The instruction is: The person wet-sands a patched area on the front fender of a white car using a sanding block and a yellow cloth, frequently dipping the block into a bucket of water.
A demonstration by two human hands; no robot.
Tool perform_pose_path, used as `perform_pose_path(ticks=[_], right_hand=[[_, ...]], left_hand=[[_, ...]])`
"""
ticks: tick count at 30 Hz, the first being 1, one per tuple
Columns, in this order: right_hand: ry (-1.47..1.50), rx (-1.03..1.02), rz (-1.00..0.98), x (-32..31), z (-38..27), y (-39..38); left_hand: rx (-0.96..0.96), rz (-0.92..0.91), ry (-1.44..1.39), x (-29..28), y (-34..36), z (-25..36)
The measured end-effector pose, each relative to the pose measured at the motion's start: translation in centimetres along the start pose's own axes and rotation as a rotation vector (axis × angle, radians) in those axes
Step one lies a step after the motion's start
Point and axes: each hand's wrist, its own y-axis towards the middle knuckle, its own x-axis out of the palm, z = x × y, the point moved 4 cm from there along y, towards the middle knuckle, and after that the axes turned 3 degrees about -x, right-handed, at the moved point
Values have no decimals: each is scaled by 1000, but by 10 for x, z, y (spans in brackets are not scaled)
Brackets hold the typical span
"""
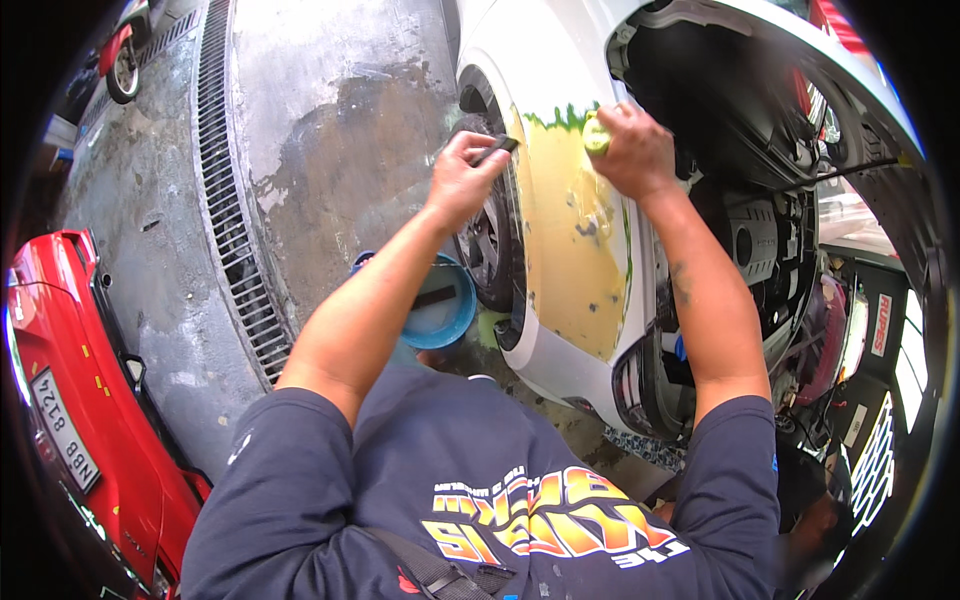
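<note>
My left hand (pixel 463 182) is closed on a small dark flat piece (pixel 497 150), perhaps a sanding block, above the front wheel arch. My right hand (pixel 640 152) grips a yellow-green sponge (pixel 597 136), which rests against the upper part of the white car's fender (pixel 565 240). A large tan patch with green edges and scattered dark spots covers much of that fender. The black tyre and wheel (pixel 486 240) sit just below my left hand.
A blue bucket (pixel 440 305) of cloudy water, with a dark bar in it, stands by the wheel. The hood is up over the engine bay (pixel 755 235). A metal floor drain grate (pixel 225 190) runs along the wet concrete; a red car (pixel 85 400) is at left.
</note>
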Motion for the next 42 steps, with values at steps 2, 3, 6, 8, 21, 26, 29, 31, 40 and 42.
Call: perform_pose_path(ticks=[2,3,6,8,21,26,29,31,40,42], right_hand=[[3,94,26,-4,12,28],[25,154,33,-5,17,39],[65,208,96,-12,27,51],[151,137,220,-5,41,31],[226,-1,385,-5,11,-169],[275,-34,384,-4,12,-157],[310,-47,395,-4,10,-153],[303,-38,377,-2,11,-156],[292,-53,348,-4,10,-150],[294,-58,343,-4,9,-150]], left_hand=[[46,-38,67,23,7,10],[48,-57,67,33,12,10],[191,48,234,60,21,16],[220,86,321,75,25,23],[619,203,519,136,-23,16],[523,302,480,105,79,46],[173,233,397,95,117,81],[403,270,460,107,91,64],[355,305,401,97,146,88],[485,400,469,102,119,59]])
